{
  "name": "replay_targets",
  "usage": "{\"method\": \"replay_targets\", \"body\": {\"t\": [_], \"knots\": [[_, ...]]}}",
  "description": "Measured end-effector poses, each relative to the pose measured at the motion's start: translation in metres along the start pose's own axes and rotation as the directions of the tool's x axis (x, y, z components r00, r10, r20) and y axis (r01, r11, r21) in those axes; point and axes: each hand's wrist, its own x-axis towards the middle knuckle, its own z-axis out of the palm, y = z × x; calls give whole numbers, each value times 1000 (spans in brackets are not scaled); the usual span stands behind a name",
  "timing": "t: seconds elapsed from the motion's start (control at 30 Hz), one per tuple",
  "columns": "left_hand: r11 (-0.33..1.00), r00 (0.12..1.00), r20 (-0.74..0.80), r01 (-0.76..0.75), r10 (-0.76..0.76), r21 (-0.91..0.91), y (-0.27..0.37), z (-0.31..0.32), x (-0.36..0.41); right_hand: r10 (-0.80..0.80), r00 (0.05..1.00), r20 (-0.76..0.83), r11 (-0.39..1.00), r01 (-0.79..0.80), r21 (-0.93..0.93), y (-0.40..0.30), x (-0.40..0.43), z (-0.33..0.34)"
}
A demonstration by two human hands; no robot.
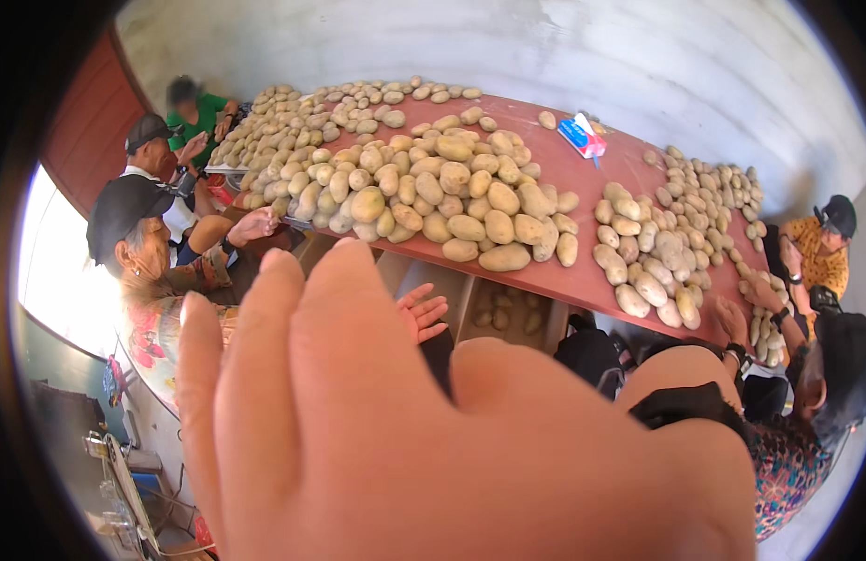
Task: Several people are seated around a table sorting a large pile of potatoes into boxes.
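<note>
My right hand is raised very close to the camera and fills the lower middle. Its fingers point up and left, slightly apart, and hold nothing. A black strap shows behind the wrist area. Beyond the fingers, a smaller palm-up hand, which appears to be my left hand, is spread just below the table edge. Nothing lies in it, and its arm is hidden. Ahead, a large heap of potatoes covers the near side of a reddish table; neither hand touches them.
Below the tabletop, a compartment holds several potatoes. More potatoes are piled on the right, and a tissue box stands near the back edge. People sit on both sides; hands on the left and others on the right are raised.
</note>
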Motion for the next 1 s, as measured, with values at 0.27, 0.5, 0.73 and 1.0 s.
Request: {"method": "replay_targets", "body": {"t": [0.27, 0.5, 0.73, 1.0], "knots": [[999, 995, 95, -30, 28, 28, -16, -5, 7, 24, 970, 242, 967, -84, 240, 2, -22, 65], [996, 1000, -21, 11, -10, 92, -25, 11, 19, 161, 558, 814, 835, -517, 189, 157, -109, 232], [992, 997, -25, 74, -72, 101, -27, 23, 40, 835, 380, 399, 532, -745, -403, 289, -247, 311], [989, 991, -40, 129, -126, 76, -27, 27, 49, 829, 324, 455, 532, -705, -469, 309, -287, 321]]}}
